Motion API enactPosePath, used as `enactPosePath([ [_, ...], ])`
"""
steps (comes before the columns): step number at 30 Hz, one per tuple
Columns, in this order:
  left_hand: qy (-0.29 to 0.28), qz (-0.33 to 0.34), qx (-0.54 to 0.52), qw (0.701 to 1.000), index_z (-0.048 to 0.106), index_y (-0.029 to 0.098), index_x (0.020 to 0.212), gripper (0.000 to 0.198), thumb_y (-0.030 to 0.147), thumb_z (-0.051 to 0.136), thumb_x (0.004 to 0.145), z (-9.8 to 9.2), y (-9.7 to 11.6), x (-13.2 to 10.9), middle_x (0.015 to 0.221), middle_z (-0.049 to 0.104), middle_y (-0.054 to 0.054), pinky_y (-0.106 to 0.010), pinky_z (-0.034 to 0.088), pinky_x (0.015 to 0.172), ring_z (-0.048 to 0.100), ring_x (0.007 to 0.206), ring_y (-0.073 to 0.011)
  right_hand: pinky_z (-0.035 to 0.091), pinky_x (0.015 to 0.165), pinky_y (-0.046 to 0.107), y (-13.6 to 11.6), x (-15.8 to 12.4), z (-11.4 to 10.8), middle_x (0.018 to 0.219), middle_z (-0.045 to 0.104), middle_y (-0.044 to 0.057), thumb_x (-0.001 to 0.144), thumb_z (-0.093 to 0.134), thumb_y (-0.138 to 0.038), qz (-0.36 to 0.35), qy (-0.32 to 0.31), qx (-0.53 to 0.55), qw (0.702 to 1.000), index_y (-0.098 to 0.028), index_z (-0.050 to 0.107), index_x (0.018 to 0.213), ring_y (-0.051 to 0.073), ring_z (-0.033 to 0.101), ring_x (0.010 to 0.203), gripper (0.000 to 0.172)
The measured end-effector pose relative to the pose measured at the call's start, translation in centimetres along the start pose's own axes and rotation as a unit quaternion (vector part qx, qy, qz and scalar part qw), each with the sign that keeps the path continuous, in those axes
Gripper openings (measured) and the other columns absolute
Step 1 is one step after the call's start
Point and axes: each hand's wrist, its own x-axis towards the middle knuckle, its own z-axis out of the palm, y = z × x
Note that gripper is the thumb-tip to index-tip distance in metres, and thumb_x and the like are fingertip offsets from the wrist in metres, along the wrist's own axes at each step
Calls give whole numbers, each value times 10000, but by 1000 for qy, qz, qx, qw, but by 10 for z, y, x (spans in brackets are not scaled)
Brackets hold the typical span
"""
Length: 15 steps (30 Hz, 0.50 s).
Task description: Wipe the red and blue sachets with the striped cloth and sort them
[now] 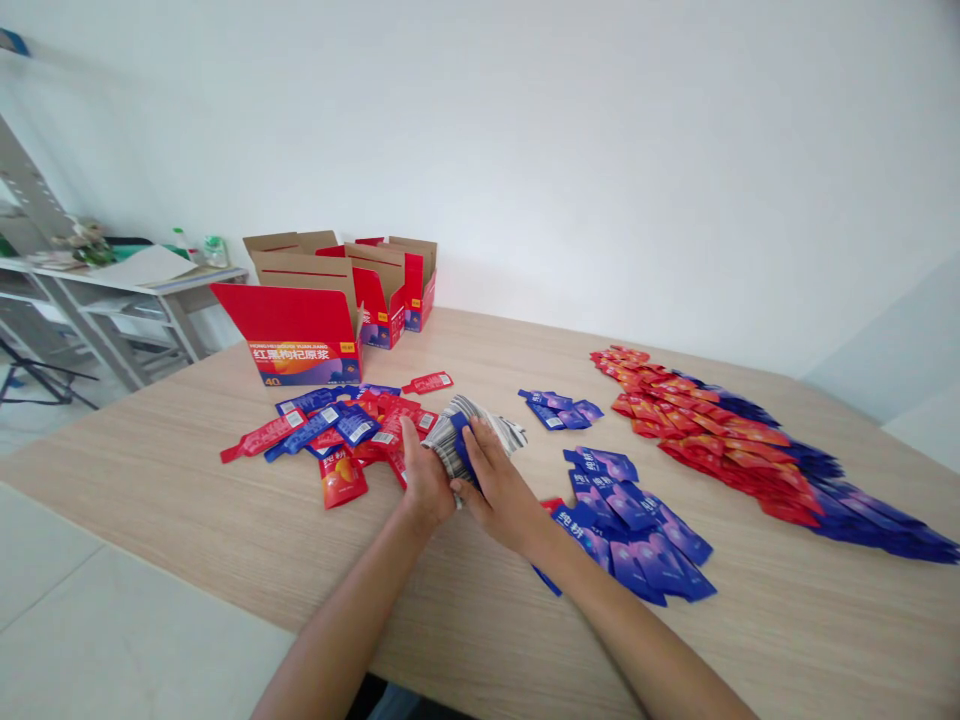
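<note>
Between my two hands is a stack of sachets [442,447], seen edge-on as grey and white layers, with a blue strip showing on its near side. My left hand [427,478] presses on the left of the stack, thumb up. On the right side lies my right hand [496,482], its fingers closed over the stack. Just left of them, loose red and blue sachets [341,480] are scattered on the table. To the right, blue sachets [645,530] lie overlapping, partly behind my right forearm. A smaller group of blue sachets [562,410] sits farther back.
Open red cartons [304,330] with raised brown flaps stand at the back left of the wooden table [480,620]. A long row of overlapping red and blue sachets [735,440] spans the right side. Behind is a white wall; a side desk [172,280] stands at far left.
</note>
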Motion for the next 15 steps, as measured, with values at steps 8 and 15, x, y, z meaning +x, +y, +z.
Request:
enactPosePath([
  [8,46,-1,45,998,743,101,1050,877,805,242,901,-2,-4,-6,1029,758,-182,-444,538,973,697,1083,-326,334,1228,478,-20,1,0,1673,227,43,1065,369,-218,-4,45,121,992,-316,134,1626,210,247,1532,616],
  [15,0,-63,18,998,701,115,1212,891,812,245,894,1,-9,-5,1066,756,-174,-475,550,935,721,1014,-328,478,1130,456,-10,11,-34,1432,615,46,1044,442,-246,61,108,40,991,-325,442,1523,215,602,1297,486],
])
